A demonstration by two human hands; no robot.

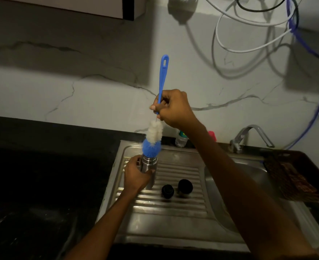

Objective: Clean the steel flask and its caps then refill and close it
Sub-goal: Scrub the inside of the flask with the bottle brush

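The steel flask (149, 167) stands upright and uncapped on the ribbed drainboard (183, 203) of the sink. My left hand (136, 176) grips its body from the left. My right hand (171, 107) holds the blue handle of a bottle brush (154, 139). The brush's blue and white bristle head sits at the flask's mouth, with its blue tip entering the opening. Two black caps lie on the drainboard to the right of the flask: a smaller one (167, 191) and a rounder one (185, 186).
The sink basin (230, 184) lies right of the drainboard, with a tap (252, 136) behind it. A dark basket (294, 175) sits at the basin's right. A small clear bottle (181, 140) and a red item (212, 135) stand at the back wall. A black counter (42, 175) spreads left.
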